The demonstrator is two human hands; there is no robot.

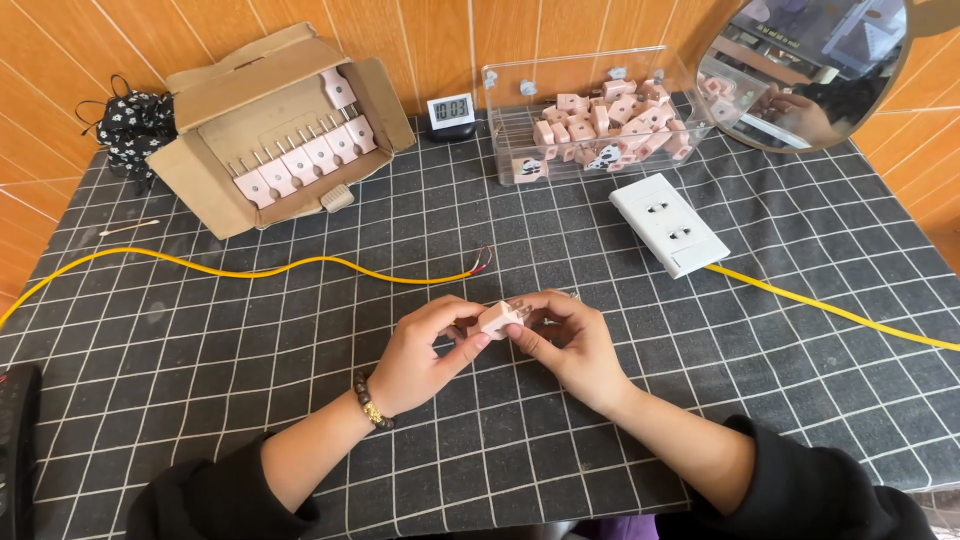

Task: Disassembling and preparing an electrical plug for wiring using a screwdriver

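Both hands, the left hand [425, 350] and right hand [570, 340], pinch one small pink plug [498, 319] between them. They hold it just below the yellow wire [300, 265].

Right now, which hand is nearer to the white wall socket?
Right. The right hand sits below and left of the white wall socket; the left hand is farther left, beyond the pink plug both hold.

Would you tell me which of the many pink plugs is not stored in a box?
The pink plug held between left hand and right hand; the others sit in the cardboard box or clear bin.
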